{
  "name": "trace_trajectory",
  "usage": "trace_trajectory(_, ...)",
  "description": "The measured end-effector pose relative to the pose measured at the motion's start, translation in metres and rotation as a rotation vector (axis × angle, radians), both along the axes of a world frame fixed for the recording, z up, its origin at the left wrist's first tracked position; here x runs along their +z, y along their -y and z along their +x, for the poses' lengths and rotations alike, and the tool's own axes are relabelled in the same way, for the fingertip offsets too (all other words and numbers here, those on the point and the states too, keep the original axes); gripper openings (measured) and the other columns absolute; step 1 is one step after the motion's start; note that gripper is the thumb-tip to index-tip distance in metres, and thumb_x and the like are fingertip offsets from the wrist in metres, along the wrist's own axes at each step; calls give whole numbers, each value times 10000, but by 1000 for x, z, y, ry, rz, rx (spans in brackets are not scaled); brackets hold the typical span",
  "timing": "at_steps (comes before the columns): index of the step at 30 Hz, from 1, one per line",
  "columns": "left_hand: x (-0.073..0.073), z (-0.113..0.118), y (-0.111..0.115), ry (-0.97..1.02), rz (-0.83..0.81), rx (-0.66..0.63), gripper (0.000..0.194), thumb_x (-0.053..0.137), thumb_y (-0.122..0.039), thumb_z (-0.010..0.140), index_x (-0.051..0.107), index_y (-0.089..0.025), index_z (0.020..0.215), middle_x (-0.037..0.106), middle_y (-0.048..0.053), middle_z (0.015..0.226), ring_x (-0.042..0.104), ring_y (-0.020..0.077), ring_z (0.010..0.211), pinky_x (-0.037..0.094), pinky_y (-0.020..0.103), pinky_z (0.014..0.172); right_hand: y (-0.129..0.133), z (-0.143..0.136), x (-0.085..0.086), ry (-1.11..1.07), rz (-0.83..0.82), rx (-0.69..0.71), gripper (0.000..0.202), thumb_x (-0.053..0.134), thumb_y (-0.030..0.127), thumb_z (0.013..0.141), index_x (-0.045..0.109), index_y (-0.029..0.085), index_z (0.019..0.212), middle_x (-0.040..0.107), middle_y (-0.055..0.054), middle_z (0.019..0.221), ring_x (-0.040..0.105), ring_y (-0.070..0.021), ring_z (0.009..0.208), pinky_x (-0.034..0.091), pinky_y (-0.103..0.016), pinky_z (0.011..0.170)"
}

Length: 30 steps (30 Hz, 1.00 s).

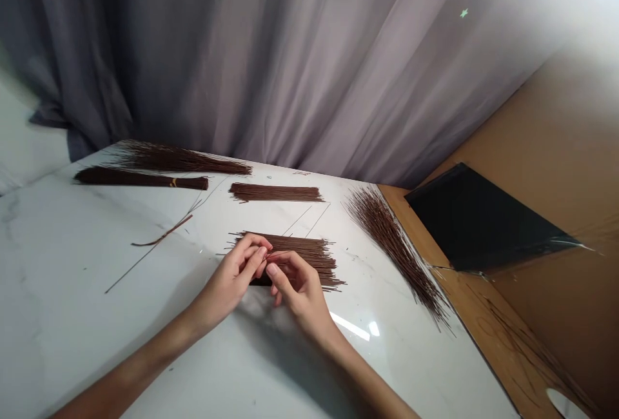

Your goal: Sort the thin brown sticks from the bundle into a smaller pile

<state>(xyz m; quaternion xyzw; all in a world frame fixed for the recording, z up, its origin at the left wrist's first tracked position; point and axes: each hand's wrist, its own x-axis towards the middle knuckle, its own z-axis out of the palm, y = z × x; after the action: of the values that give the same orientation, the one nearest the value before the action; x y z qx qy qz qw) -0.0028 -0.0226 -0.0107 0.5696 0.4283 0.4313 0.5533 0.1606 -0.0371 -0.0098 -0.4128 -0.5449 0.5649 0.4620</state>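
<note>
My left hand (246, 263) and my right hand (293, 280) meet over the near edge of a wide pile of brown sticks (309, 254) on the white marbled table (120, 354). The fingers of my left hand are pinched together, thumb against fingertips. Thumb and forefinger of my right hand close in beside them. A thin brown strand shows between the two hands, too small to make out well. Behind the pile lies a smaller, neat bundle of short brown sticks (276, 193).
At the back left are a loose fanned bundle (193, 161) and a tied bundle (126, 178). A twisted strip (164, 236) lies left. Another loose bundle (396, 245) runs along the right edge. Beyond are a dark panel (483, 219) and a grey curtain (290, 64).
</note>
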Motion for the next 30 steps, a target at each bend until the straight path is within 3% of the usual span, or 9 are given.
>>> trace_trajectory(7,-4,7,5,-103,4,-99,254,407,-469,1059,536,-255,1101,538,-27,757,514,161,714,415,264,663,-4,4,-4,39,-6,-126,319,671,580,886,685,267,828,564,5,672,517,-166,559,476,-337,528)
trace_trajectory(10,-4,4,5,-218,19,-169,257,421,-469,1054,570,-260,1079,639,15,918,578,195,842,449,293,714,-8,9,-5,45,3,-188,293,633,599,905,646,320,816,549,5,649,544,-213,566,527,-419,587)
trace_trajectory(12,-3,1,4,-370,95,-121,251,425,-451,1055,591,-263,1052,647,31,1036,588,220,950,460,324,783,-14,19,-2,54,29,-243,302,593,622,915,604,338,814,595,-23,711,583,-249,585,546,-465,594)
trace_trajectory(15,-5,-4,1,-585,281,-17,221,414,-390,1061,594,-264,1044,628,32,1071,565,242,1021,451,371,879,-28,54,11,252,147,-387,324,447,596,986,536,322,838,641,-62,737,629,-270,598,533,-448,560)
trace_trajectory(17,-9,-7,-2,-688,395,-1,192,421,-340,1056,597,-264,1050,626,31,1058,552,249,1033,452,382,887,-40,91,23,623,294,-584,329,366,540,1025,502,289,861,651,-64,737,589,-224,545,477,-385,530)
trace_trajectory(20,-15,-9,-5,-808,481,7,177,436,-290,1045,611,-265,1048,628,28,1053,556,247,1021,465,366,833,-56,156,32,808,352,-722,257,521,473,950,526,246,830,618,-76,735,539,-225,617,393,-365,591)
trace_trajectory(22,-18,-9,-7,-868,495,31,165,452,-277,1038,616,-266,1036,630,23,1040,567,241,999,468,351,792,-62,196,29,912,350,-786,227,554,398,917,543,221,774,589,-64,704,510,-214,638,328,-340,606)
trace_trajectory(25,-19,-8,-7,-906,511,38,173,456,-258,1036,626,-264,1000,633,20,1008,580,234,973,465,332,759,-67,235,13,1269,293,-925,198,526,351,936,604,197,838,634,-77,830,501,-190,673,231,-301,574)
trace_trajectory(30,-21,-6,-6,-957,596,67,185,462,-258,1046,646,-254,1033,642,35,1025,590,242,972,450,331,745,-65,253,-5,1415,247,-870,220,531,363,967,675,206,913,655,-76,928,503,-183,721,195,-281,558)
